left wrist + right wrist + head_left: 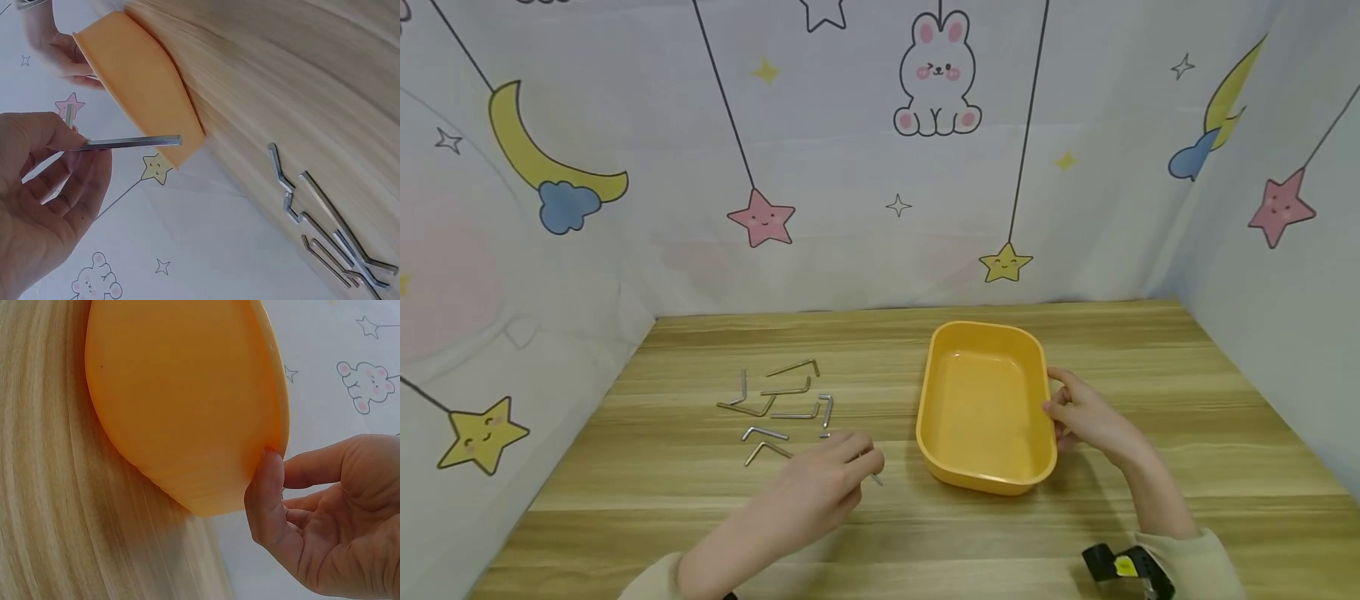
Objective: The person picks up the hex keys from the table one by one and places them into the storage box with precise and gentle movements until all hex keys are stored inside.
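My left hand (833, 477) is held above the table, left of the yellow plastic tray (988, 400). In the left wrist view, its thumb and fingertips pinch a silver hex key (134, 142), long arm pointing toward the tray's side. My right hand (1093, 425) holds the right side of the tray by its rim. In the right wrist view, one digit lies on the outer wall just under the rim and others are behind it. The tray stands upright on the table, and no object shows inside it.
Several loose hex keys, silver and brass-toned, lie scattered on the wooden table (880, 350) to the left, among them a brass-toned key (747, 410). White cloth (850, 158) with cartoon stars and a rabbit hangs at the back and sides. A black strap (1127, 568) is near the right sleeve.
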Motion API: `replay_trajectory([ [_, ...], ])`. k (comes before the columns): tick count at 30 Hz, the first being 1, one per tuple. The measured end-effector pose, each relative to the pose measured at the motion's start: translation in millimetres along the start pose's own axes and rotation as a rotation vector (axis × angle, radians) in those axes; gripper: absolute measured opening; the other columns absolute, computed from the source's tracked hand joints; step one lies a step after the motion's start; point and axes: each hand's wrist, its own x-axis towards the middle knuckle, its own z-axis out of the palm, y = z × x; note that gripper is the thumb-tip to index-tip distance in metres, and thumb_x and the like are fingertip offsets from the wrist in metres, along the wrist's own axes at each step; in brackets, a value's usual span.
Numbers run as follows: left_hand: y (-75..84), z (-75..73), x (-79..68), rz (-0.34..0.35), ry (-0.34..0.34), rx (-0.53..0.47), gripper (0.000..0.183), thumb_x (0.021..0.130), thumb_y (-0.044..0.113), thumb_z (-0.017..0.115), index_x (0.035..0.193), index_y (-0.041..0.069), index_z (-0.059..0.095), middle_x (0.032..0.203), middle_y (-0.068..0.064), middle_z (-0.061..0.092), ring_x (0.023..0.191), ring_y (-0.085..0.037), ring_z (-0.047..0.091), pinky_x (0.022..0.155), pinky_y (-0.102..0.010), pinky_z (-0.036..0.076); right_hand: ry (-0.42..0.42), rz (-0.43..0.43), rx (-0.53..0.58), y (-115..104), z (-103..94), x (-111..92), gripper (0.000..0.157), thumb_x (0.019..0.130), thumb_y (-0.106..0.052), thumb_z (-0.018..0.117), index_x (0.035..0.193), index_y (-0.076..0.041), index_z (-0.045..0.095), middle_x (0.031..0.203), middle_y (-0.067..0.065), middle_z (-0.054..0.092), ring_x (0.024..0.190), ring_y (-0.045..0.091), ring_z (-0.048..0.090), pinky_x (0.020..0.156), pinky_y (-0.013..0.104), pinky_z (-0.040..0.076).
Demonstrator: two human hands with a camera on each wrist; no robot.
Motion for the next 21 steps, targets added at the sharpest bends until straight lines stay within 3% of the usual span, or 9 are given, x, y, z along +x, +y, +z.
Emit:
replay_trajectory([
  [14,14.1,3.0,27.0,-0.004,0.061,0.022,0.033,0.075,-0.002,0.067,0.100,0.018,0.061,0.093,0.007,0.056,0.085,-0.009,0.054,0.070,-0.018,0.048,-0.012,-0.003,-0.003,-3,-1.5,-1,0.064,0.099,-0.007,0.043,0.150,0.007,0.006,0.091,0.014,0.048,0.067,0.017,0.054,0.060,0.037,0.057],
  [21,13.8,8.9,44.9,-0.012,0.102,-0.025,0.028,0.077,-0.002,0.064,0.098,0.016,0.062,0.090,0.005,0.057,0.078,-0.008,0.053,0.057,-0.014,0.040,-0.010,-0.003,-0.002,-3,-0.8,-1,0.064,0.099,-0.008,0.043,0.150,0.007,0.006,0.092,0.014,0.049,0.067,0.016,0.055,0.060,0.036,0.057],
])
